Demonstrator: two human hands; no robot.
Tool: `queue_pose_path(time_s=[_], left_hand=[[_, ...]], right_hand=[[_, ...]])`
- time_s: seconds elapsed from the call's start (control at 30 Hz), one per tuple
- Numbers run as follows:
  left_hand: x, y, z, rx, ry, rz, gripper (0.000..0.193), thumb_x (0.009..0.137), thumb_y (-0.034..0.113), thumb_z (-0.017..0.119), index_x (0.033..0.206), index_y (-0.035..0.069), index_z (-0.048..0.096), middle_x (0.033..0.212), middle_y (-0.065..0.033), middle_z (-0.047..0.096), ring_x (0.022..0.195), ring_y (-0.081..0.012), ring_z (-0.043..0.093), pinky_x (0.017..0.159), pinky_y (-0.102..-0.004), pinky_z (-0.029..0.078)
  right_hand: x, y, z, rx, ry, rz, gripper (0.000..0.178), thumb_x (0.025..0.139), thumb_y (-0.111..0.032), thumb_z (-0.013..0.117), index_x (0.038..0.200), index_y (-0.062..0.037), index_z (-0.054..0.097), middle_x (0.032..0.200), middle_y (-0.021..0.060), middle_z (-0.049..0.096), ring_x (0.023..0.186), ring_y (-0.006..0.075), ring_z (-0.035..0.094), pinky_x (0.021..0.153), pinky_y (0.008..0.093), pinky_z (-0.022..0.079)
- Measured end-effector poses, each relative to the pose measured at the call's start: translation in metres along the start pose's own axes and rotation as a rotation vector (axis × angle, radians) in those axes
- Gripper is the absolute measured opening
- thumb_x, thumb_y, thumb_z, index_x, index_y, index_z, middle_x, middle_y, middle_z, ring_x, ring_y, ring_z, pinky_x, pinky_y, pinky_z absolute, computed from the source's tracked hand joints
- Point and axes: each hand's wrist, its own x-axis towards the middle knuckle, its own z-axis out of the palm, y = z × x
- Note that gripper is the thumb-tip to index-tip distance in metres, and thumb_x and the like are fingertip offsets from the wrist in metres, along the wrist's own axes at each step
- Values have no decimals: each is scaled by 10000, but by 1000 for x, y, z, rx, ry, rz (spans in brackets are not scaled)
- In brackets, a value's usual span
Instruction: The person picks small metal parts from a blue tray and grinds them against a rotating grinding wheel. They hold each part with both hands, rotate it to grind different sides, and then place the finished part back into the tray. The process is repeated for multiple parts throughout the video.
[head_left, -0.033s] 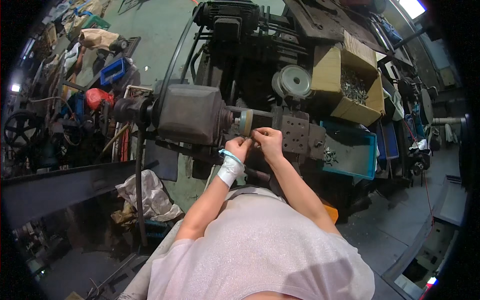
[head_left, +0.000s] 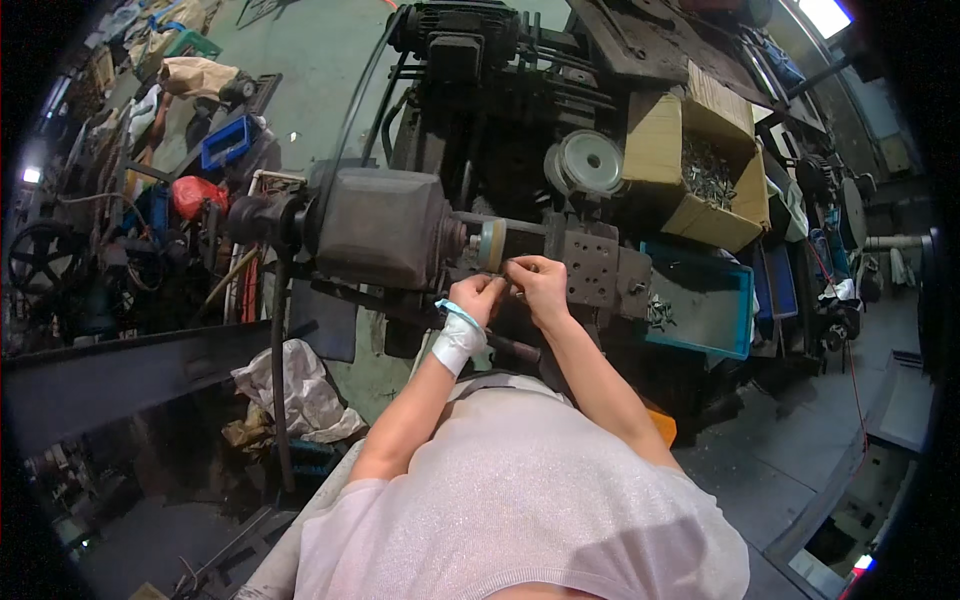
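Both hands at the machine, just under the small wheel (head_left: 492, 245), a disc with a blue-green side and tan band. Wheel sits at 12 o'clock from the left hand (head_left: 478, 296), about 10:30 from the right hand (head_left: 541, 291). Contact with it: can't tell.

Left: forearm in from 7 o'clock, white wrist wrap (head_left: 459, 342) with pale blue edge, knuckles up, fingers curled in, tips pointing to about 1.

Right: forearm in from 5 o'clock, wrist bent inward, thumb and index reaching toward 9, index arched. Tips of both hands nearly meet. Can't tell whether either set of fingers is clamped on something; gap too small and dark.

Around: grey housing (head_left: 382, 228) at 10 from the left hand. From the right hand: drilled block (head_left: 590, 262) at 2, close by; round metal pulley (head_left: 591, 162) at 1; teal tray (head_left: 748, 312) at 3, small metal pieces (head_left: 660, 313) at its near end; open cardboard box (head_left: 655, 140) at 2, farther out, more pieces inside.
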Motion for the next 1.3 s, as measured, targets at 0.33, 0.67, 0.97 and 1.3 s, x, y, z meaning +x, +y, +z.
queue_pose_path(time_s=[0.33,0.67,0.97,1.3], left_hand=[[0,-19,-16,-620,-393,-353,239,835,317,542,831,78,521,678,13,491,544,-80,436,441,-201,331],[16,-25,-15,-380,-289,-300,217,769,261,639,680,94,532,592,27,500,490,-67,437,408,-203,310],[17,-26,-1,-284,-24,-151,249,755,176,639,593,54,494,530,-8,492,385,-87,398,356,-231,273],[16,-22,2,-272,11,-157,221,749,170,638,606,44,528,538,-6,502,412,-82,414,373,-232,300]], right_hand=[[-19,-4,-8,155,-143,4,159,734,-92,637,835,30,635,659,31,581,522,66,500,469,201,390],[-6,4,-3,-69,-11,-36,160,729,-87,634,841,27,623,611,22,571,475,52,495,392,174,333],[6,11,7,31,37,-5,135,723,-62,635,781,60,632,648,66,603,509,87,518,453,221,426],[12,24,7,87,72,-45,118,721,-46,633,777,57,630,650,61,598,530,93,521,461,226,426]])
